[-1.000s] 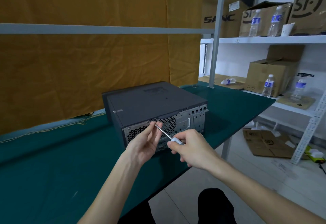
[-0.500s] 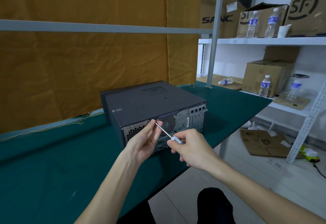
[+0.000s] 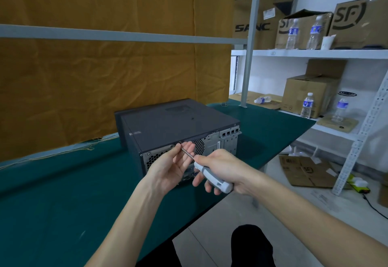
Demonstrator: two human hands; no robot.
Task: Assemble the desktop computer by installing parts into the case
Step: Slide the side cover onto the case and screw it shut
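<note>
Green table [image 3: 52, 193] carries the closed computer case [image 3: 168, 124], where the right hand [image 3: 222, 168], now rolled palm-up with fingers loosened around the screwdriver [image 3: 210, 174], meets left-hand [image 3: 172, 166] fingertips pinching its shaft at the case's rear panel.

case: dark desktop computer case [image 3: 172, 123] lies closed on the green table [image 3: 52, 193], vented rear panel toward the person.
right hand: right hand [image 3: 222, 170] grips the white-handled screwdriver [image 3: 212, 175], shaft angled up toward the panel's top edge.
left hand: left hand [image 3: 172, 165] pinches the shaft near its tip.
background: ochre cloth [image 3: 105, 77] behind; shelves [image 3: 315, 53] with boxes and water bottles on the right.
</note>
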